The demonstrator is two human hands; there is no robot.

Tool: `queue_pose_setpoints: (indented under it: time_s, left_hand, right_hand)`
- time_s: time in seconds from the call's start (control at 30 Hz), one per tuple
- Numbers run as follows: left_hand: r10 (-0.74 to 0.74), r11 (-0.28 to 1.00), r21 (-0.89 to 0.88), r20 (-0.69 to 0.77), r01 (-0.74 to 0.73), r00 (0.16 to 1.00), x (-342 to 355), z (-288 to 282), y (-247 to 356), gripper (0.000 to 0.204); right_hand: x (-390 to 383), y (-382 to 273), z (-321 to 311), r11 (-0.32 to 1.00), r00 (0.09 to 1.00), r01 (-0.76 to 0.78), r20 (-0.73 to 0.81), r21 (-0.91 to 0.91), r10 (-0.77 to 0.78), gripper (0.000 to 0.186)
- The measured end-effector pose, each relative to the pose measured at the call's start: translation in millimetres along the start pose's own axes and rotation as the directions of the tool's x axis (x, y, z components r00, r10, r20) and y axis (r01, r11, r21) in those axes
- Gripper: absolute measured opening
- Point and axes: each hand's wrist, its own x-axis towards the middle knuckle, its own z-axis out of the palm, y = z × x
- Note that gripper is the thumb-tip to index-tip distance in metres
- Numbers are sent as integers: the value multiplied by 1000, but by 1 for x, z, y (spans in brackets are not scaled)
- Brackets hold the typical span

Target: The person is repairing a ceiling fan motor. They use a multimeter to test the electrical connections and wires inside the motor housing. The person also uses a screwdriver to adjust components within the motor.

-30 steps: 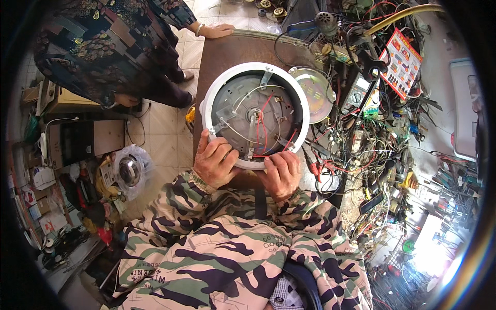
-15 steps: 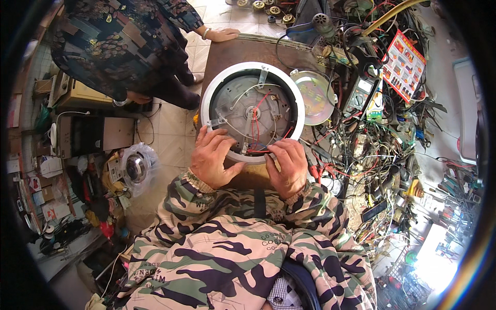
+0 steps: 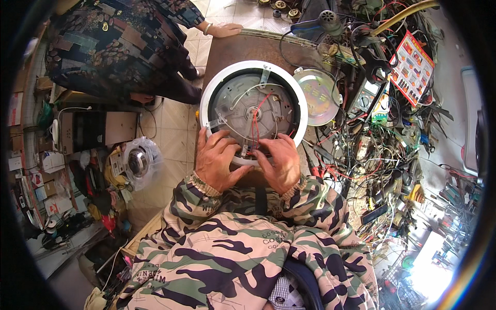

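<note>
A round appliance housing (image 3: 303, 114) with a white rim lies on the brown table, its inside facing up. Within it are a grey metal disc (image 3: 232, 106), red wires (image 3: 256, 126) and a pale wire (image 3: 275, 121). My left hand (image 3: 218, 160) holds the near left of the rim, its fingers curled over the edge and the thumb at the near side. Closed in a pinch, my right hand (image 3: 281, 164) grips the red wires at the near inner edge. Its fingertips partly hide the wire ends.
A clear round cover (image 3: 318, 98) sits right of the housing. Beyond it are a multimeter (image 3: 365, 96), a heat gun (image 3: 328, 20) and a tangle of cables and tools. Across the table (image 3: 222, 54), at the far left, another person (image 3: 124, 46) rests a hand on its edge.
My right hand has shifted left and inward along the near rim with the red wires. My left hand keeps its place on the rim. The view has moved slightly.
</note>
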Motion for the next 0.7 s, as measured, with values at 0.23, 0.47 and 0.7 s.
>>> queue_pose_setpoints:
  time_s: [0.23, 0.47, 0.7]
  left_hand:
    - [-66, 992, -108, -14, 64, 998, -1, 1, 0, 32]
    - [-86, 990, -113, -66, 78, 994, 10, -4, 11, 28]
    - [-113, 948, -314, -166, 56, 980, 30, 0, 16, 27]
  right_hand:
    - [-8, -2, -17, 994, 997, 65, 42, -93, -61, 29]
    - [-7, -9, -10, 972, 984, 84, 169, -219, -47, 34]
    - [-4, -7, -12, 996, 982, 28, 190, -83, -12, 29]
